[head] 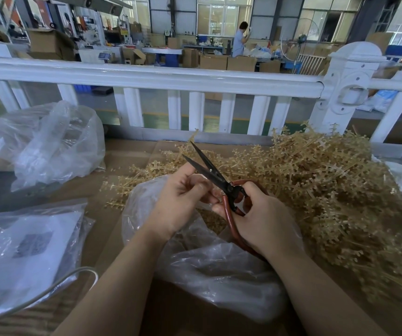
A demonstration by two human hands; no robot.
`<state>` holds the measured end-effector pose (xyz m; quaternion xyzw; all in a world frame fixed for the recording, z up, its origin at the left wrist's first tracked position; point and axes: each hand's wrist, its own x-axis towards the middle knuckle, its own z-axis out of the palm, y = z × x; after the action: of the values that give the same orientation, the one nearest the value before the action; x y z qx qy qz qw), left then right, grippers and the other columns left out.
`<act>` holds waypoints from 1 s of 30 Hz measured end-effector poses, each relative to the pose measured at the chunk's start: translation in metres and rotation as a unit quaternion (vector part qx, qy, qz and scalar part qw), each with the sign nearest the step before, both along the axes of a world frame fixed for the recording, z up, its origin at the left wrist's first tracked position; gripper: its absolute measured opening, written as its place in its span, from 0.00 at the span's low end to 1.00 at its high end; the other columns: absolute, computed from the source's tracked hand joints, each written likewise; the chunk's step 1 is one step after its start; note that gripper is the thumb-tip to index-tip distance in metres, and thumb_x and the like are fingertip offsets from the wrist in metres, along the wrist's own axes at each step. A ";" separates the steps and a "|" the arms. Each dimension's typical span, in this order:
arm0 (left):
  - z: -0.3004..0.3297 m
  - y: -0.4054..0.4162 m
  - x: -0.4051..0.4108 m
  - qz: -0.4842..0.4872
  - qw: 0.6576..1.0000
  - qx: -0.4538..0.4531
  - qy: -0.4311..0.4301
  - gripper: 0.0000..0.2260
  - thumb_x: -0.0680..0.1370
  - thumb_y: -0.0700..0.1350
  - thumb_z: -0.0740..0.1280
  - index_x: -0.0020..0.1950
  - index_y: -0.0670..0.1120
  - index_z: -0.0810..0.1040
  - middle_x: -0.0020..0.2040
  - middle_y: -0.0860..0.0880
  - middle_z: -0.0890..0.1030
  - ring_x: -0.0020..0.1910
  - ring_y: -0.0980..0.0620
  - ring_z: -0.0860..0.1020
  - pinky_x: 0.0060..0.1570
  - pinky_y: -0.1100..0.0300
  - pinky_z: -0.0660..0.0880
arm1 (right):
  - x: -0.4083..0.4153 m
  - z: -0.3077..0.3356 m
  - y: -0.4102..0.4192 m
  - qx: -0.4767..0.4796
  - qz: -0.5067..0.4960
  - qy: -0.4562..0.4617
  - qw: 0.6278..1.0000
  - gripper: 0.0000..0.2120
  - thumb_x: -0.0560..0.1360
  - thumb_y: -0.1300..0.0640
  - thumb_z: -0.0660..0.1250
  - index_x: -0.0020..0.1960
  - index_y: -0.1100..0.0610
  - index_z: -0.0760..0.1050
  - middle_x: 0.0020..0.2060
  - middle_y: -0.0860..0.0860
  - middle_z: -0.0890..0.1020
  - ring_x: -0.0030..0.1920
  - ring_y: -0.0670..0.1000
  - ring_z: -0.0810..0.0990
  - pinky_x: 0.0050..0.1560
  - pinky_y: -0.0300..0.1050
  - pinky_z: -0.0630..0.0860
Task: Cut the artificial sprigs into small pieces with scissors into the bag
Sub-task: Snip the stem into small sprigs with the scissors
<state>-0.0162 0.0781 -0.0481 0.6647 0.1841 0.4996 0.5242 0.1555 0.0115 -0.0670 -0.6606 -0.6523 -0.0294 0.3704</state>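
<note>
Head view: scissors (213, 177) held with blades apart over the open clear bag (209, 263), beside a heap of tan artificial sprigs (328, 185).

Fingers of the right hand (265, 217) curl through the red handle loops, the dark blades pointing up and away. The left hand (183, 197) sits just left of the blades with its fingers bent inward near the pivot; whether they pinch a sprig piece cannot be told. Cut bits lie inside the bag, whose mouth opens under both hands on the cardboard surface (127, 151). Sprigs crowd the bag's right and far edges, spilling toward the white railing (146, 76) that closes the far side. On the left, two more plastic bags (49, 141) lie well apart from the hands, with bare cardboard between them.
</note>
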 end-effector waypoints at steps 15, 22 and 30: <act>0.001 0.001 0.001 0.020 1.000 -0.013 0.000 0.10 0.80 0.28 0.58 0.57 0.37 0.75 0.38 0.38 0.82 0.35 0.44 0.81 0.39 0.53 0.81 | 0.000 0.000 -0.001 -0.009 -0.013 0.028 0.999 0.33 0.66 0.16 0.55 0.45 0.45 0.73 0.33 0.39 0.82 0.35 0.41 0.81 0.34 0.45 0.81; 0.008 0.006 -0.006 0.087 0.987 -0.096 -0.097 0.09 0.81 0.32 0.60 0.46 0.44 0.75 0.35 0.44 0.82 0.34 0.49 0.80 0.39 0.58 0.79 | 0.003 -0.004 0.001 -0.009 -0.040 0.050 0.998 0.19 0.73 0.28 0.66 0.48 0.43 0.73 0.34 0.38 0.81 0.36 0.40 0.81 0.36 0.48 0.82; 0.025 0.033 -0.039 0.150 0.885 -0.261 -0.355 0.04 0.82 0.36 0.59 0.53 0.44 0.70 0.37 0.47 0.82 0.38 0.53 0.84 0.39 0.62 0.81 | 0.002 -0.004 0.001 -0.016 -0.041 0.064 0.997 0.25 0.70 0.23 0.62 0.50 0.43 0.73 0.34 0.39 0.81 0.36 0.41 0.81 0.36 0.48 0.82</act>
<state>-0.0556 0.1109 -0.0232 0.2467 0.2067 0.7085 0.6281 0.1573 0.0127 -0.0713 -0.6929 -0.6003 0.0082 0.3992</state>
